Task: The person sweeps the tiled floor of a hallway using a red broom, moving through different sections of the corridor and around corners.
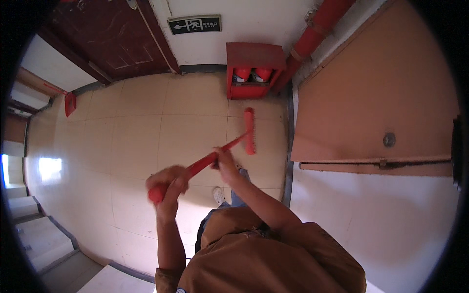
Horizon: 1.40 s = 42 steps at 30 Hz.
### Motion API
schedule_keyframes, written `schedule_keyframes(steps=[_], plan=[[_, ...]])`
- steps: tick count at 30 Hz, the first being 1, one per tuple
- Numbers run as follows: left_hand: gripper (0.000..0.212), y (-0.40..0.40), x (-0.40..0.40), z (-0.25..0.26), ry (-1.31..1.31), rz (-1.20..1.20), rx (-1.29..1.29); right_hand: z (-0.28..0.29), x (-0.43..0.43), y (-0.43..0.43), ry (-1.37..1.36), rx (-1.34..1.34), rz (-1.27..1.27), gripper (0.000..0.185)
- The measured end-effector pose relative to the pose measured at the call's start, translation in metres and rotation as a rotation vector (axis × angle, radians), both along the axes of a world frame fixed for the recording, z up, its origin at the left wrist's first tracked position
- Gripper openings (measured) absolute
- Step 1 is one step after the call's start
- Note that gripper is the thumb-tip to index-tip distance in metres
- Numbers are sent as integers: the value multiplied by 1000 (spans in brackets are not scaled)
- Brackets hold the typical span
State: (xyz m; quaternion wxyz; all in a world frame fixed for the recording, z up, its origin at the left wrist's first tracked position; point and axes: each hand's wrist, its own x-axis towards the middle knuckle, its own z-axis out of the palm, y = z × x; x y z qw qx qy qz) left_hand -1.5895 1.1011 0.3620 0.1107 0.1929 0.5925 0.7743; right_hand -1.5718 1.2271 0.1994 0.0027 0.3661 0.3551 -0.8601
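A red broom handle [202, 164] slants across the middle of the view. My left hand [170, 182] wraps around it close to its rounded top end. Lower on the same handle, my right hand [223, 163] is closed around it, slightly blurred. The red broom head [249, 131] is at floor level on the beige tiles [194, 135], below the front of a red fire extinguisher cabinet. Whether its bristles press on the tiles cannot be told.
The red cabinet [255, 91] holds two fire extinguishers beside a red pipe [311, 36]. A red dustpan [70, 104] stands at the far left, near a dark red door [106, 33]. An orange-brown panel [366, 99] lines the right wall. A white shoe [218, 195] shows below me.
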Motion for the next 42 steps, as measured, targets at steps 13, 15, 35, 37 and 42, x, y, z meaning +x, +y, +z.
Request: schedule_keyframes(steps=[13,15,35,37,42], plan=[[15,188,-118,-107,-341,-214,-101,-123,-77,202,-164,61,-359,19],[16,186,-127,-114,-300,-141,-227,-136,-92,204,-170,43,-275,20],[11,4,-63,17,-1,717,-534,-29,-144,-105,63,-372,661,12],[11,-8,-47,32,61,777,-534,-8,-132,-125,44,-410,696,12],[20,-37,-1,52,191,855,-369,44,-93,-110,-20,-311,888,20]])
